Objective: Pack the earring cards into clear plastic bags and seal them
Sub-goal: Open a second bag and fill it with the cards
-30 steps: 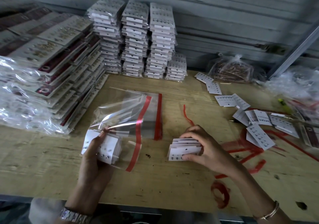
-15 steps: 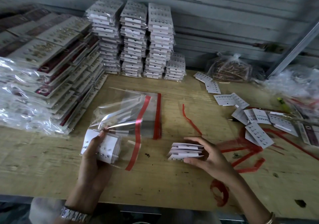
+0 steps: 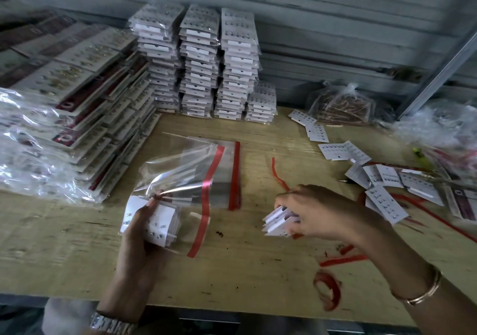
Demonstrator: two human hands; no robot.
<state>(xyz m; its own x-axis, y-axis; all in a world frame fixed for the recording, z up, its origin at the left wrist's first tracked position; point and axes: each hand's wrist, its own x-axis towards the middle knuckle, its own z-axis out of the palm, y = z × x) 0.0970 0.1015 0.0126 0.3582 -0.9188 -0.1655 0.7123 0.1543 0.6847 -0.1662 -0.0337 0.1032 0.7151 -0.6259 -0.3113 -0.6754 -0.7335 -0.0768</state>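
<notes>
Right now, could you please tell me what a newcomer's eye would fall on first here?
The tall stacks of bagged earring cards at the back centre of the table draw the eye first. In front, the left hand holds a card bundle with a clear red-striped bag, while the right hand grips a second bundle; loose cards lie scattered far right.

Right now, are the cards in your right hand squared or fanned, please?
Fanned: the cards in the right hand show splayed edges.

The left hand [image 3: 139, 234] has a silver metal link watch band [image 3: 113, 325] at the wrist; the right hand [image 3: 322, 216] has a thin rose-gold bangle [image 3: 423, 292] there.
</notes>
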